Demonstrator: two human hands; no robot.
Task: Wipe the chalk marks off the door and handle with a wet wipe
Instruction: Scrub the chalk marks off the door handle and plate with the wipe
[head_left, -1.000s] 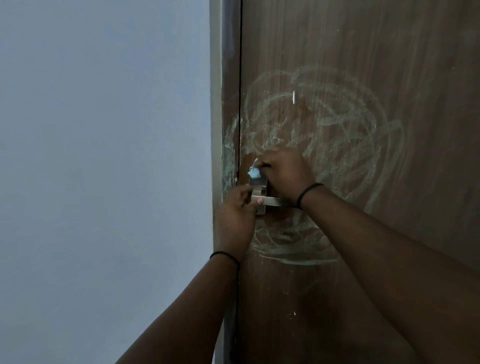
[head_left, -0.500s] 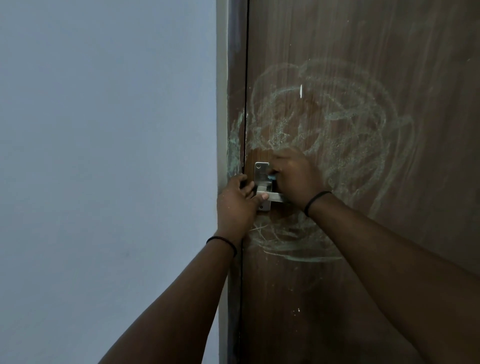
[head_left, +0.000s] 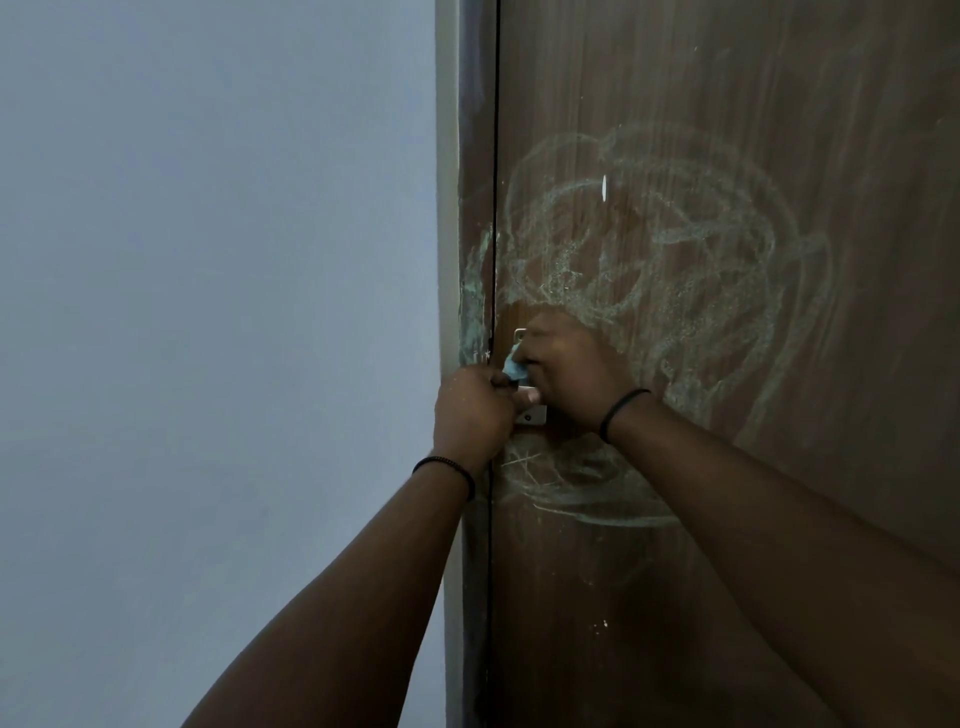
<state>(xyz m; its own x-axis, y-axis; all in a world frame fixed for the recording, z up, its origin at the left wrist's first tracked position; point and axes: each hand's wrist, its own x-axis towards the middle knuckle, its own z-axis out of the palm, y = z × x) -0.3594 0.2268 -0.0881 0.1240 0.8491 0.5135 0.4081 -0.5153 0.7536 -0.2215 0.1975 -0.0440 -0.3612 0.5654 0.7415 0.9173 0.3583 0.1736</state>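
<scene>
A brown wooden door (head_left: 727, 104) carries pale chalk scribbles (head_left: 701, 260) above and below its metal handle plate (head_left: 532, 417). My right hand (head_left: 566, 374) covers most of the handle and pinches a light blue wet wipe (head_left: 513, 368), which pokes out at the hand's left edge against the plate. My left hand (head_left: 470, 415) is curled around the handle's left end at the door edge. The lever itself is hidden under both hands.
A brown door frame (head_left: 475, 156) with greenish chalk smears (head_left: 475, 291) runs down the left of the door. A plain pale blue wall (head_left: 208, 312) fills the left half of the view.
My right hand has slid up and left over the handle plate, and the blue wipe shows again at its left edge. The left hand still holds the handle's end.
</scene>
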